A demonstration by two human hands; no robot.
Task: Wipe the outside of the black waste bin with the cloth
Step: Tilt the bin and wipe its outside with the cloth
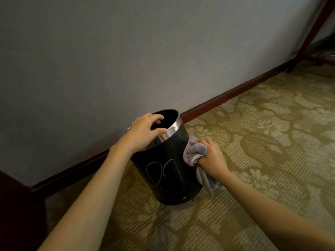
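A round black waste bin (pixel 168 171) with a shiny metal rim stands on the carpet, tilted a little toward the wall. My left hand (pixel 143 132) grips the rim at its near left, fingers curled over the edge into the opening. My right hand (pixel 211 158) is closed on a bunched grey cloth (pixel 194 153) and presses it against the bin's right side, about halfway up. A loose tail of the cloth hangs down behind the bin toward the floor.
A grey wall (pixel 126 60) with a dark wooden skirting board (pixel 235 92) runs just behind the bin. Patterned green-beige carpet (pixel 262 133) spreads right and forward. Dark furniture (pixel 16 205) stands at the lower left; a wooden leg (pixel 311 31) slants at the top right.
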